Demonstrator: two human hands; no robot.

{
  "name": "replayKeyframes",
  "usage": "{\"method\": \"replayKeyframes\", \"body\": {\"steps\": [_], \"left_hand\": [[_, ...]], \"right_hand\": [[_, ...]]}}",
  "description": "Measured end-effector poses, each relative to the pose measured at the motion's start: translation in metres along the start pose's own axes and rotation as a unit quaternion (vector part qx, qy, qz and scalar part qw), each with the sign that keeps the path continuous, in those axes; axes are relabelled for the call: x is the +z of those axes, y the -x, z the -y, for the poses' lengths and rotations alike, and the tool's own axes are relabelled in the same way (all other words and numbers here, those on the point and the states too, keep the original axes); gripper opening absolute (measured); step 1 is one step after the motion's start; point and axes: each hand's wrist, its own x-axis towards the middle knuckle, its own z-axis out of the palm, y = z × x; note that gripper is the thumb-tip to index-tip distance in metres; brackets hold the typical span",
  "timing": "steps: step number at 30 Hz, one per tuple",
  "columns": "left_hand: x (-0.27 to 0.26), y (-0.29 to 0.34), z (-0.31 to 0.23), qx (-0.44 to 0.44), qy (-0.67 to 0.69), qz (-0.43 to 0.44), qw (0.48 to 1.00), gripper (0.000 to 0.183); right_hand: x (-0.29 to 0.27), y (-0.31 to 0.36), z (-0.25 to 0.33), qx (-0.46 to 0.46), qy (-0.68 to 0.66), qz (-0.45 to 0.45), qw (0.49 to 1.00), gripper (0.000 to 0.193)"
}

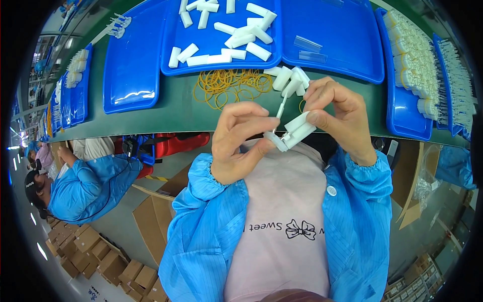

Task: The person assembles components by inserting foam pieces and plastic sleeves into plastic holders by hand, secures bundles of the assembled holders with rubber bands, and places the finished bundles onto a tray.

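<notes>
My left hand (236,143) pinches a white plastic part (276,141) between thumb and fingers; a thin white stem (282,106) rises from near its fingertips. My right hand (344,118) grips a white oblong block (300,128) by its upper end, thumb on top. The block leans at a slant, its lower end meeting the left hand's part; how they join is too small to make out. Just beyond the hands lie several loose white blocks (283,79) on the green table (178,118). To their left spreads a heap of yellow rubber bands (221,86).
At the back, a blue tray (219,65) bears several white blocks. A blue tray (347,55) beside it has clear plastic pieces (308,50); the left tray (133,80) has thin white parts. Banded white parts (412,58) fill a tray at right. A co-worker (90,186) sits at left.
</notes>
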Motion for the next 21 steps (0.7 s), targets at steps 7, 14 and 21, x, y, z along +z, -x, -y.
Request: {"method": "replayKeyframes", "body": {"steps": [7, 14, 21], "left_hand": [[0.001, 0.005, 0.003, -0.033, -0.010, -0.025, 0.999, 0.047], [0.008, 0.009, -0.001, -0.197, 0.132, -0.003, 0.971, 0.061], [0.004, 0.007, 0.005, -0.146, 0.118, 0.038, 0.982, 0.049]], "right_hand": [[0.010, 0.005, -0.006, 0.008, -0.042, -0.013, 0.999, 0.012], [0.005, 0.010, 0.000, 0.041, -0.007, -0.015, 0.999, 0.010], [-0.023, 0.013, 0.006, 0.089, -0.051, 0.120, 0.987, 0.013]]}}
